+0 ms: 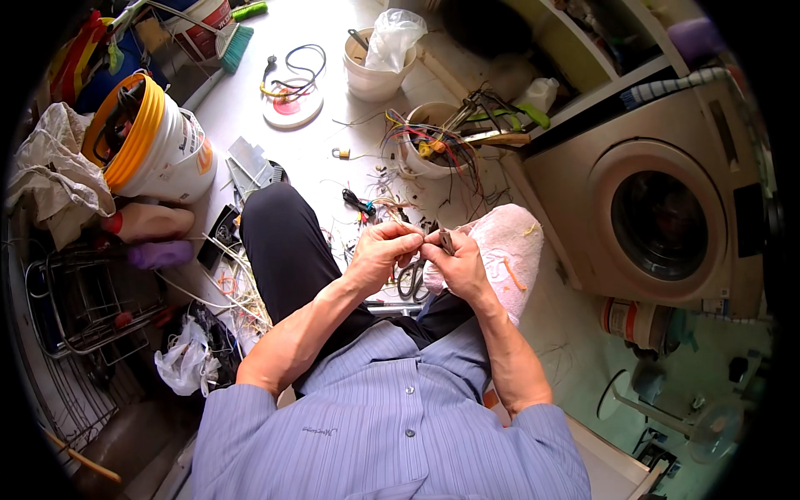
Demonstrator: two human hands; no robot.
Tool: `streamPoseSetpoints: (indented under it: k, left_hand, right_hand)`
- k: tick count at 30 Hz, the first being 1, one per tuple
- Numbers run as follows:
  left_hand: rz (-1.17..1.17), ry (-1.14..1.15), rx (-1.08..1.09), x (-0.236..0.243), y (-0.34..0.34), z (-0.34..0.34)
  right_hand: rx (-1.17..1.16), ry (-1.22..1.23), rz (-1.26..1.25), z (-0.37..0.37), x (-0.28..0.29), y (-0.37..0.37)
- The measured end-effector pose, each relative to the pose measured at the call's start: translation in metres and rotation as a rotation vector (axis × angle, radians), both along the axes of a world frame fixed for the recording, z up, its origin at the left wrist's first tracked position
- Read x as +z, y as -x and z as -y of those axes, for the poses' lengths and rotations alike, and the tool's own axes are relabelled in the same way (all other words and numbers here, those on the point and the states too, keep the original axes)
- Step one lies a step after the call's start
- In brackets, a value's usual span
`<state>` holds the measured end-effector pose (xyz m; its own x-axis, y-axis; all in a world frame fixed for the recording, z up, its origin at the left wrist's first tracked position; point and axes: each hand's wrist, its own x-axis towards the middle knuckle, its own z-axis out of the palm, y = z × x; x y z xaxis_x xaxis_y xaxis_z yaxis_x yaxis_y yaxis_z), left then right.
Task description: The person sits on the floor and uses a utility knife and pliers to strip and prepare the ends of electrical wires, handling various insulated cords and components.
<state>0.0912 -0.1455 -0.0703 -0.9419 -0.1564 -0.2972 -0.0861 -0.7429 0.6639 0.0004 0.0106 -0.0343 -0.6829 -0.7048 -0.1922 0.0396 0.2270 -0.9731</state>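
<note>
The person's left hand (388, 252) has thumb and forefinger pinched together; what lies between the tips is too small to tell. Just beside it, the right hand (458, 265) grasps a dark tool (447, 242), whose end rises above the fingers; its exact kind is unclear. Both hands are above the gap between the knees, their fingertips almost meeting. Beneath them is a pair of dark scissor-like handles (411, 282), and a pink towel (502, 243) covers the right knee, with an orange strip (514, 275) lying on it.

Beyond the hands, wire scraps and a black cord (358, 202) litter the floor. Ahead stands a white bucket (422, 167) crowded with red, blue and yellow wires, some spilling over its rim, along with long pieces that jut out to the right. Farther off, a second white pail (377, 85) holds a clear plastic bag (397, 40) and a dark handle. Left of that, a cable (309, 73) loops over a round white lid (282, 117).

At the left, a white tub with a thick yellow rim (182, 167) contains dark items that cannot be made out. Below it lie a purple bottle (160, 254) and a metal wire rack (102, 315). On the right stands a washing machine (569, 187), its round door closed over a dark drum whose contents are hidden.
</note>
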Motion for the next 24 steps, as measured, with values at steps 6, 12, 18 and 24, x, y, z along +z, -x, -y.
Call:
streamPoseSetpoints:
  k: [6, 12, 18, 24]
  left_hand:
    - [-0.063, 0.03, -0.023, -0.005, -0.002, 0.006]
    - [-0.048, 0.037, -0.062, -0.006, 0.002, 0.004]
    - [-0.058, 0.132, -0.209, 0.013, 0.005, -0.009]
    - [0.055, 0.436, -0.492, -0.011, 0.009, -0.02]
  right_hand:
    - [0.057, 0.026, 0.244, 0.001, 0.008, -0.004]
    - [-0.012, -0.028, 0.065, 0.0, 0.001, -0.015]
    - [-0.051, 0.342, 0.343, -0.012, 0.027, -0.009]
    - [-0.568, 0.458, 0.108, -0.065, 0.041, 0.011]
